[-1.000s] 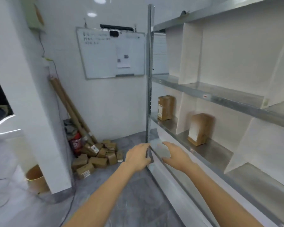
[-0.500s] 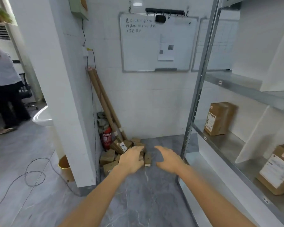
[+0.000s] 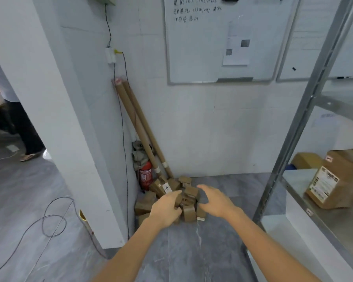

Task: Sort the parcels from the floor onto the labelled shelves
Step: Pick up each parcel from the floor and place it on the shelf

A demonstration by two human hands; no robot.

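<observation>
The left hand (image 3: 167,208) reaches out over the floor with its fingers loosely curled and holds nothing. The right hand (image 3: 214,200) is level with it and just beside it, spread and relaxed with the thumb pointing inward, also empty. Both hands hang in front of a pile of small brown parcels (image 3: 190,213) heaped on the grey floor (image 3: 183,251) in the corner; whether any finger touches a parcel cannot be told. Behind the pile a red fire extinguisher (image 3: 146,176) stands against the wall, and two long cardboard tubes (image 3: 138,121) lean in the corner above it. A whiteboard (image 3: 202,47) with writing hangs on the wall. To the right stands a metal shelf (image 3: 293,139); on its lower level lies a larger labelled box (image 3: 342,184). To the left is a white pillar (image 3: 49,98), a loose cable (image 3: 49,218) lies looped on the floor, and beyond it a person (image 3: 18,123) is partly visible.
</observation>
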